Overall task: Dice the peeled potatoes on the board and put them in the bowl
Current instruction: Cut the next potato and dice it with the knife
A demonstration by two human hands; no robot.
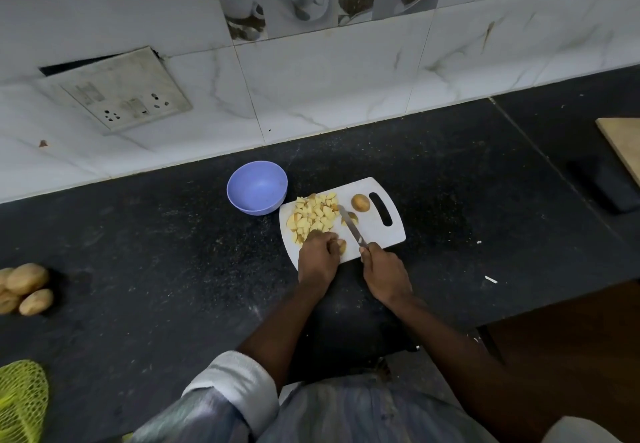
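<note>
A white cutting board (375,231) lies on the black counter. A heap of yellow potato dice (311,216) covers its left part. My left hand (318,257) presses a potato piece (341,246) onto the board's near edge. My right hand (384,273) grips the handle of a knife (350,226), whose blade points away over the board beside a small potato piece (352,216). A whole brownish potato (360,202) rests near the board's handle slot. The empty lilac bowl (257,187) stands just left of the board.
Several unpeeled potatoes (26,287) lie at the counter's left edge, with a green net bag (20,401) below them. A wooden board (623,145) pokes in at the far right. A tiled wall with a socket plate (117,91) runs behind the counter.
</note>
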